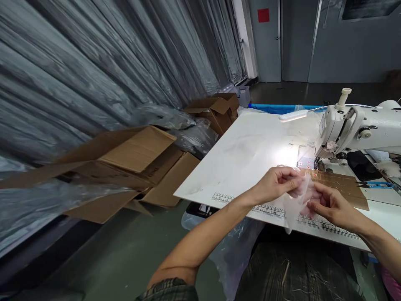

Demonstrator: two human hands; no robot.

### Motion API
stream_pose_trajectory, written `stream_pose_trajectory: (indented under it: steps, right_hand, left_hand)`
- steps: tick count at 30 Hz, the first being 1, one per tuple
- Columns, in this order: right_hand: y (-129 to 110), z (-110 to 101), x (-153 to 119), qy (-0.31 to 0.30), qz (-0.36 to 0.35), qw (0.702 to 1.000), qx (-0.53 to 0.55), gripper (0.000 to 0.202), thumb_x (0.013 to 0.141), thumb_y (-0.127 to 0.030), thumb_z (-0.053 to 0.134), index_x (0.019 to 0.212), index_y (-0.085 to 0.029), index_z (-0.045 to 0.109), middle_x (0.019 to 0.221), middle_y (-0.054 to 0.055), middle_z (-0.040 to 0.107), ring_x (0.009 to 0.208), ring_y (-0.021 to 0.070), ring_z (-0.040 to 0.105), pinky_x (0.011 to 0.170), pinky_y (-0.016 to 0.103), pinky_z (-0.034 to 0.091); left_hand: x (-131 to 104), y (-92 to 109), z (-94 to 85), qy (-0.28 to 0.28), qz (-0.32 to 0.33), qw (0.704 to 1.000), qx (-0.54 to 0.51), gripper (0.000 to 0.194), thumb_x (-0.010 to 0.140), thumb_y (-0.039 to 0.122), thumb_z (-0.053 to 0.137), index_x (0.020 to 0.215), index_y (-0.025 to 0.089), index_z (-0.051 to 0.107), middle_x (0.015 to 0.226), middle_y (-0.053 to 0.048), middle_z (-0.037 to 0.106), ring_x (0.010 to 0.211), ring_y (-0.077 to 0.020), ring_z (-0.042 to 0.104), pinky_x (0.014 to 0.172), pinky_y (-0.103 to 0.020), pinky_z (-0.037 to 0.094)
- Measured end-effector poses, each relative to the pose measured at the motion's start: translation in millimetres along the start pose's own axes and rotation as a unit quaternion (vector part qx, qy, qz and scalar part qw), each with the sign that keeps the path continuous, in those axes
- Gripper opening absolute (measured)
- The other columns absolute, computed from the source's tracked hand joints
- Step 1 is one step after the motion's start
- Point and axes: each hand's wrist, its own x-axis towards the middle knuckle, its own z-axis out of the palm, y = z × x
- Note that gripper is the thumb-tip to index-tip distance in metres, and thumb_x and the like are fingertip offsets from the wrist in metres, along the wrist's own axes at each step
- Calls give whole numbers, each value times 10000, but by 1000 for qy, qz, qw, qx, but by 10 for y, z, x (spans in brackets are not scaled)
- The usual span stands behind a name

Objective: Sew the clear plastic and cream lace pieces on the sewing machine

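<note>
Milky and thin, the film hangs between two hands over the near edge of the white table, partly above the printed ruler. The left hand has thumb and fingers pinched on its upper part; the right hand, fingers curled, seems clamped on its right side, though the exact grip is hard to make out through the folds. The hands are close together but apart. The step in hand looks like working the film with the fingertips; the next move probably calls for a light, sure pinch and some care to find an edge, since so limp a sheet could cling or slip. Just beyond lies a brown sheet, close to the sewing machine, with blue snips at its right end. Of the containers, the big box on the left gapes with its flaps spread, its inside too dark to tell what it holds. Crumpled plastic lies between it and the far box, also with raised flaps. Behind that stands a pale bin, contents hidden.
</note>
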Motion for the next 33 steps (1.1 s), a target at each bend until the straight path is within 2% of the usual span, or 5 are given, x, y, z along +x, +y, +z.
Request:
stream_pose_trajectory:
  steps: [8, 18, 22, 26, 33]
  right_hand:
    - [150, -448, 138, 113, 78, 974, -178, 367, 838, -550, 585, 829, -188, 647, 657, 42, 688, 549, 166, 636, 484, 274, 473]
    - [413, -624, 297, 193, 75, 945, -254, 438, 895, -578, 412, 901, -203, 637, 645, 39, 667, 511, 177, 606, 500, 295, 461]
    - [422, -590, 273, 217, 47, 921, -319, 473, 896, -600, 409, 899, -204, 668, 611, 36, 651, 498, 183, 576, 468, 285, 403]
    - [407, -562, 290, 240, 29, 902, -357, 500, 887, -610, 391, 874, -207, 687, 590, 38, 651, 492, 188, 567, 473, 287, 391]
    - [368, -514, 294, 258, 29, 890, -374, 512, 903, -615, 385, 919, -220, 711, 502, 1, 563, 444, 185, 525, 446, 287, 387]
  left_hand:
    - [388, 83, -237, 153, -41, 978, 136, 102, 912, 185, 610, 843, 119, 646, 689, 19, 615, 415, -37, 531, 317, -133, 359]
    - [745, -200, -408, 128, -39, 954, 269, 145, 899, 213, 551, 814, 139, 642, 647, 7, 623, 551, -110, 631, 401, -166, 452]
    - [772, -301, -489, 114, 108, 849, 504, 206, 924, 292, 540, 964, 158, 692, 912, -75, 716, 794, -181, 671, 610, -274, 531]
    - [1018, -344, -577, -13, 225, 734, 640, 299, 987, 273, 447, 1188, 166, 640, 1338, -131, 619, 1149, -252, 607, 901, -394, 499]
    - [1247, -469, -811, 7, 192, 731, 655, 332, 1022, 348, 428, 1200, 183, 654, 1317, -119, 639, 1150, -252, 605, 949, -394, 433]
